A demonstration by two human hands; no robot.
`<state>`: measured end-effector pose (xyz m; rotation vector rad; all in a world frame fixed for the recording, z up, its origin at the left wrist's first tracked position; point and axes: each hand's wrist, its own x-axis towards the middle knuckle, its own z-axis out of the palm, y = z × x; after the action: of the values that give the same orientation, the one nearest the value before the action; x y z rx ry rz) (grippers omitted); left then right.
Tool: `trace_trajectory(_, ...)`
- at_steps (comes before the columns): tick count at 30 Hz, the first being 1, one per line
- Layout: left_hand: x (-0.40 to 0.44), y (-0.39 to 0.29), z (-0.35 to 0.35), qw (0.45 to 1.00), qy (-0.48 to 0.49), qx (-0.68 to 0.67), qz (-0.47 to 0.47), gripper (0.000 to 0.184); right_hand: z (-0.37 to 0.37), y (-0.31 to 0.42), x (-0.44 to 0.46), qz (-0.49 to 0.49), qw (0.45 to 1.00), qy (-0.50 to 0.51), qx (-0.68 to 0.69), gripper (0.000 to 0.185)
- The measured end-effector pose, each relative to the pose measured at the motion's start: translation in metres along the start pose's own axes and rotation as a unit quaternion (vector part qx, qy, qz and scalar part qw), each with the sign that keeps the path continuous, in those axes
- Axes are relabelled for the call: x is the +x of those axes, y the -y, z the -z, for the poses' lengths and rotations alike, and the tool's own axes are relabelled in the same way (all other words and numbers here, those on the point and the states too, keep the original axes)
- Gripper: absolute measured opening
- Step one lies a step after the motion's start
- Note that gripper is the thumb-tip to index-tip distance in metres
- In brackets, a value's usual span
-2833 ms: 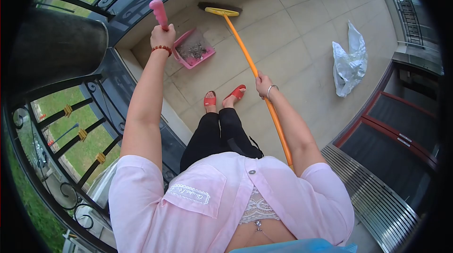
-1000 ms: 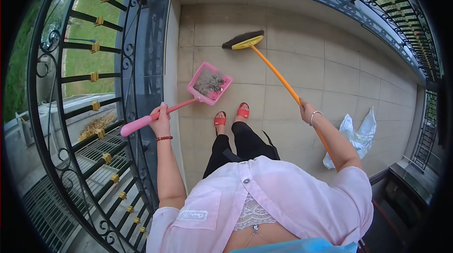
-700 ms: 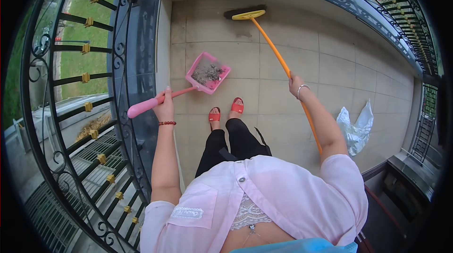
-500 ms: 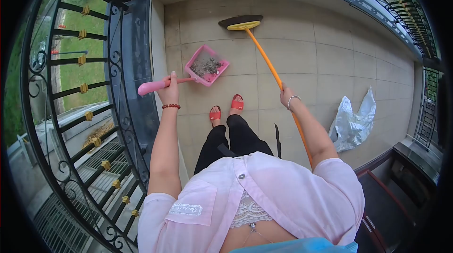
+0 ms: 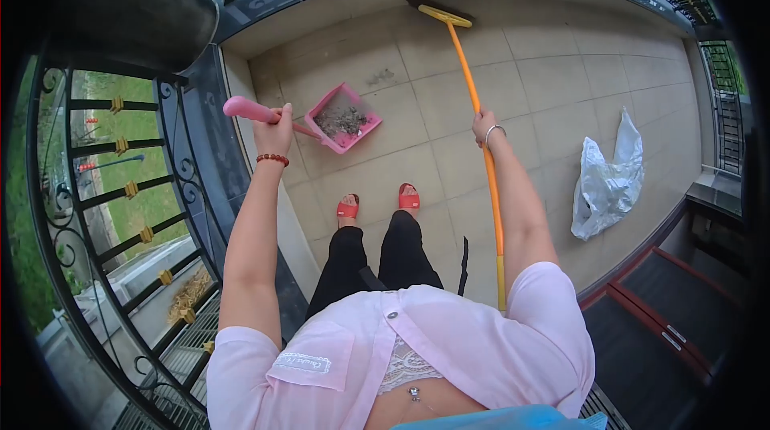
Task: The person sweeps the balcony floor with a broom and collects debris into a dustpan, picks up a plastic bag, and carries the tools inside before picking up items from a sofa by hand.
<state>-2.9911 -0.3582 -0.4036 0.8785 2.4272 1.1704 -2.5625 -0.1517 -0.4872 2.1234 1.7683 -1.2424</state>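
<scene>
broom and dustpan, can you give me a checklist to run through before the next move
- Left hand gripping the handle of the pink dustpan: ok
- Right hand around the orange handle of the broom: ok
- Debris inside the dustpan: ok, a grey heap lies in it
- Tiles free of marks: not ok, a dark grey patch shows beyond the dustpan
- Dustpan resting flat on the floor: cannot tell from this angle
- Silvery sheet away from the broom head: ok, it lies well apart
</scene>
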Motion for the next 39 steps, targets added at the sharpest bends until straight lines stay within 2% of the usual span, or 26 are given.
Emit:
trace_trajectory(2, 0.017, -0.002, -0.001, 0.999, 0.024, 0.023, -0.002, 0.031, -0.012, 0.027, 0.028, -0.018, 1.0, -0.007, -0.016, 0.026)
trace_trajectory(5, 0.041, -0.006, -0.01, 0.998, 0.049, -0.023, 0.015, 0.03, -0.054, 0.013, -0.011, -0.06, 0.998, 0.0, -0.037, 0.027)
trace_trajectory(6, 0.05, -0.006, -0.013, 0.998, 0.052, -0.028, 0.015, 0.03, -0.069, 0.009, -0.033, -0.059, 0.997, 0.01, -0.041, 0.031)
trace_trajectory(9, 0.07, -0.018, -0.014, 0.995, 0.066, 0.076, -0.007, 0.029, -0.112, -0.018, -0.147, -0.062, 0.997, 0.056, 0.003, 0.048)
trace_trajectory(13, 0.098, -0.029, -0.019, 0.991, 0.077, 0.104, 0.02, 0.028, -0.17, -0.023, -0.282, -0.053, 0.988, 0.118, 0.08, 0.048)
trace_trajectory(17, 0.111, -0.032, -0.019, 0.987, 0.084, 0.13, 0.036, 0.027, -0.183, -0.028, -0.372, -0.075, 0.977, 0.158, 0.124, 0.047)
trace_trajectory(18, 0.113, -0.032, -0.018, 0.988, 0.083, 0.128, 0.04, 0.027, -0.189, -0.047, -0.384, 0.108, 0.988, 0.059, 0.094, 0.047)
trace_trajectory(20, 0.117, -0.025, -0.014, 0.986, 0.091, 0.13, 0.04, 0.027, -0.178, -0.058, -0.397, 0.281, 0.957, -0.042, 0.058, 0.047)
trace_trajectory(22, 0.116, -0.019, -0.004, 0.987, 0.09, 0.119, 0.054, 0.027, -0.15, -0.047, -0.396, 0.092, 0.99, 0.103, 0.02, 0.047)
trace_trajectory(24, 0.111, -0.017, 0.012, 0.988, 0.09, 0.116, 0.049, 0.028, -0.117, 0.01, -0.369, -0.01, 0.991, 0.137, -0.007, 0.048)
trace_trajectory(26, 0.107, -0.006, 0.026, 0.989, 0.106, 0.098, 0.011, 0.028, -0.116, 0.027, -0.32, 0.012, 0.995, 0.094, -0.006, 0.048)
trace_trajectory(30, 0.092, 0.016, 0.052, 0.993, 0.106, 0.057, -0.006, 0.028, -0.131, 0.038, -0.225, 0.013, 0.998, 0.058, -0.006, 0.046)
trace_trajectory(33, 0.082, 0.039, 0.056, 0.994, 0.095, 0.05, -0.002, 0.028, -0.155, 0.024, -0.229, -0.015, 0.993, 0.108, 0.054, 0.047)
trace_trajectory(39, 0.054, 0.018, 0.058, 0.986, 0.102, 0.132, -0.022, 0.027, -0.19, 0.005, -0.375, -0.116, 0.948, 0.233, 0.186, 0.048)
